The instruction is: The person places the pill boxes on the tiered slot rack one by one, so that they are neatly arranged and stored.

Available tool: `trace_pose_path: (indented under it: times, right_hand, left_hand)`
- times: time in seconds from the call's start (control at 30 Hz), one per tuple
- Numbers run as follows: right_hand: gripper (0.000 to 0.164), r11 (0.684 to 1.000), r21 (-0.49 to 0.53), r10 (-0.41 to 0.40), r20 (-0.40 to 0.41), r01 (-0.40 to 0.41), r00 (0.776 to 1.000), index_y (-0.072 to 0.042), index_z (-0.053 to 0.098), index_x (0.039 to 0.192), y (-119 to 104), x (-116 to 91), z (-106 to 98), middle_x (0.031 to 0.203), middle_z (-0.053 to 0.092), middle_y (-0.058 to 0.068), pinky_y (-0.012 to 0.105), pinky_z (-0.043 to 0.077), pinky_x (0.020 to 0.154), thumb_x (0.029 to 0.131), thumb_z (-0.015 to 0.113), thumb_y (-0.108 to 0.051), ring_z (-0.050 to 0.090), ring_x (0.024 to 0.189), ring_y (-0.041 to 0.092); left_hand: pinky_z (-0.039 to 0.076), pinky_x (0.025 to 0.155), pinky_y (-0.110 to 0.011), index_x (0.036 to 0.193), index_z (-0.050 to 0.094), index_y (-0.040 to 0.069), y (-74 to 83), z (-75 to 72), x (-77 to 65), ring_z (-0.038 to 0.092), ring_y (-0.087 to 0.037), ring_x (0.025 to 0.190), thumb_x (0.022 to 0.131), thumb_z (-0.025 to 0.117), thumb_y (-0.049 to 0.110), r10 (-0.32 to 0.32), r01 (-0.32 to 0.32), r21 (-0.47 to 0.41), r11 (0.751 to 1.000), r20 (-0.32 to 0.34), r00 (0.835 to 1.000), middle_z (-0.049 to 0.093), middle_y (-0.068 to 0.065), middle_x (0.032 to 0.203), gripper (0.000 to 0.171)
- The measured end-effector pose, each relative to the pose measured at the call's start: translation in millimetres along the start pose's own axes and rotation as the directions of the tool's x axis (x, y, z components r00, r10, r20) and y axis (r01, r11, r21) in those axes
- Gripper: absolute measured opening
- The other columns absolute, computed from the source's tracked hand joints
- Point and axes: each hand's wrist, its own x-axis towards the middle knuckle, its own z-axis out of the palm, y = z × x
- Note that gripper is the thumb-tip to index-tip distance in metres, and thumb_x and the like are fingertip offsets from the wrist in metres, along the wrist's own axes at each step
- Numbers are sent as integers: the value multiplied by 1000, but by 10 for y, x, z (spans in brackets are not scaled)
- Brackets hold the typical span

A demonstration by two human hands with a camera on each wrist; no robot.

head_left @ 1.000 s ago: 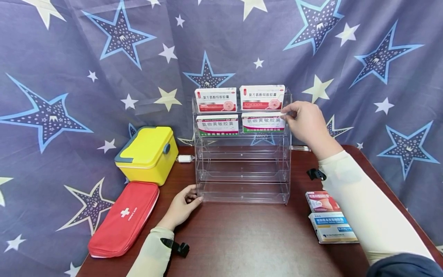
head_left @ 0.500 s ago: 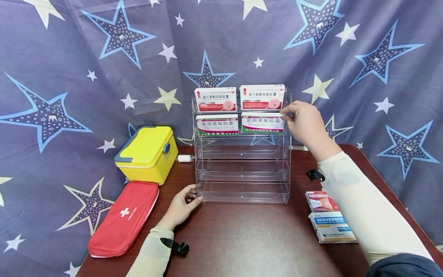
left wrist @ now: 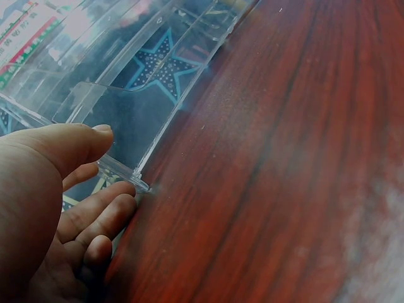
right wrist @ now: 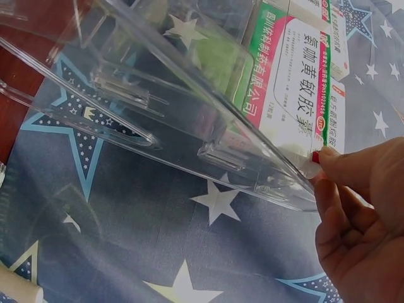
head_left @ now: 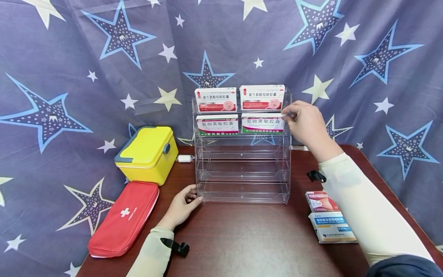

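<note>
A clear tiered display rack point(head_left: 242, 165) stands upright on the table. My right hand point(head_left: 306, 125) pinches the upper right corner of a white, magenta and green medicine box point(head_left: 262, 123) in its second tier. In the right wrist view, thumb and forefinger meet at that box's corner point(right wrist: 293, 95), beside the rack's clear side wall. A matching medicine box point(head_left: 217, 125) sits to its left. Two red-and-white medicine boxes, one left point(head_left: 215, 100) and one right point(head_left: 262, 97), fill the top tier. At the rack's lower left corner, my left hand point(head_left: 180, 206) holds the edge, thumb in front and fingers loosely curled beside it.
Left of the rack are a yellow lidded box point(head_left: 149, 154) and a red first-aid pouch point(head_left: 124, 219). A red medicine box point(head_left: 322, 201) and a blue-and-white one point(head_left: 332, 227) lie on the right, partly under the right forearm. A star-patterned curtain point(head_left: 242, 46) hangs behind.
The pinched medicine box sits very slightly lower in its tier than a second ago. Both hands stay almost exactly where they were.
</note>
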Motion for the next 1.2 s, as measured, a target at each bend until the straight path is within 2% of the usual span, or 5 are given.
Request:
trace_pose_path:
  times: [0.33, 0.63, 0.8, 0.97, 1.2]
  right_hand:
    - [12, 994, 99, -26, -103, 36, 994, -9, 82, 101, 158, -276, -216, 95, 73, 2, 25, 40, 69, 90, 80, -3, 60, 76, 14]
    - [23, 983, 70, 168, 13, -168, 986, -9, 79, 113, 878, -1119, -622, 95, 72, 8, 15, 39, 69, 92, 82, -16, 50, 74, -10]
    - [36, 949, -23, 313, 179, -314, 933, -6, 73, 123, 1395, -1665, -787, 102, 74, 20, 20, 44, 65, 94, 81, -26, 67, 84, 11]
    - [49, 896, -67, 440, 264, -439, 858, 2, 63, 133, 1761, -2076, -861, 119, 65, 36, 58, 55, 78, 98, 76, -30, 63, 104, 53]
    - [61, 853, -90, 511, 339, -513, 790, 8, 57, 138, 2122, -2420, -862, 130, 54, 45, 74, 48, 84, 99, 74, -35, 57, 109, 59]
  left_hand:
    - [50, 87, -34, 137, 63, 9, -16, 8, -1, 65, -19, 102, 96, 80, 20, 7, -7, 4, 1000, 4, 1000, 66, -5, 113, 46]
    - [50, 87, -35, 136, 64, 7, -6, 1, -2, 65, -20, 102, 95, 80, 20, 9, -9, -4, 1000, -2, 1000, 66, -5, 113, 46]
    - [50, 87, -35, 136, 64, 10, -15, 1, -2, 66, -20, 102, 95, 81, 20, 8, -8, -5, 1000, -6, 1000, 67, -5, 112, 45]
    - [51, 87, -34, 135, 64, 11, -21, 0, -4, 65, -20, 102, 94, 81, 21, 7, -7, -8, 1000, -11, 1000, 68, -5, 110, 45]
    - [51, 87, -33, 135, 65, 12, -40, 14, 1, 65, -20, 101, 94, 82, 22, 5, -5, -12, 1000, -4, 1000, 68, -4, 108, 45]
